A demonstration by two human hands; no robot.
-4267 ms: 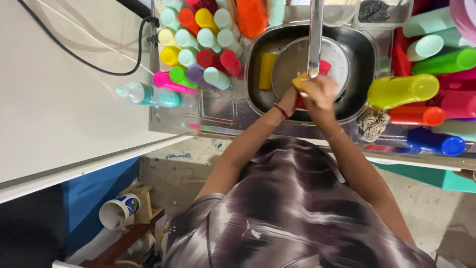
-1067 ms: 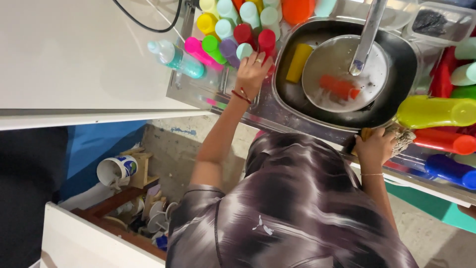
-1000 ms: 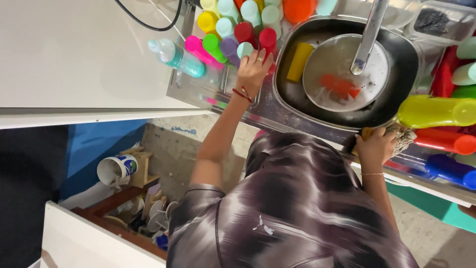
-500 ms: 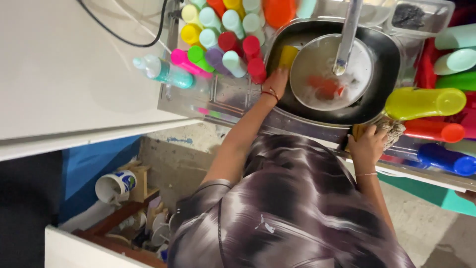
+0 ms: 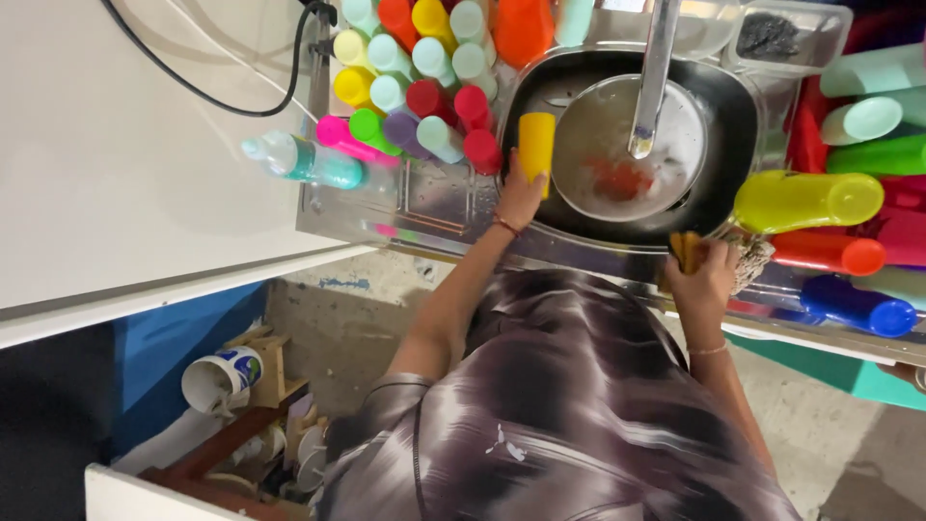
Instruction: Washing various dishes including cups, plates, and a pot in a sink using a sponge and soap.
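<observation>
Since the frame a second ago, the left hand [image 5: 521, 198] has left the cluster of upturned cups and now sits at the sink's left rim, its fingers [image 5: 542, 179] wrapped round a yellow cup [image 5: 536, 141]; the right hand has stayed at the near rim.

Far left of those fingers, a clear bottle [image 5: 304, 159] with blue liquid lies on the white table [image 5: 116, 164], under a black cable [image 5: 207, 96]. Between bottle and fingers stand the coloured cups [image 5: 415, 92], mouths down on the steel drainboard [image 5: 434, 207], the nearest red one just beside the yellow cup. Right of the fingers, the black sink [image 5: 723, 125] holds a steel bowl [image 5: 675, 121] with something red in the water, under the tap [image 5: 654, 72].

Further right, the right hand [image 5: 704, 275] rests on the near rim, its fingers closed on a yellow-brown sponge [image 5: 686, 249]. Just right of them lies a scrubber pad, partly hidden. Beyond, a yellow-green tumbler [image 5: 808, 200], a red one [image 5: 828, 253] and a blue one [image 5: 857, 306] lie on their sides.
</observation>
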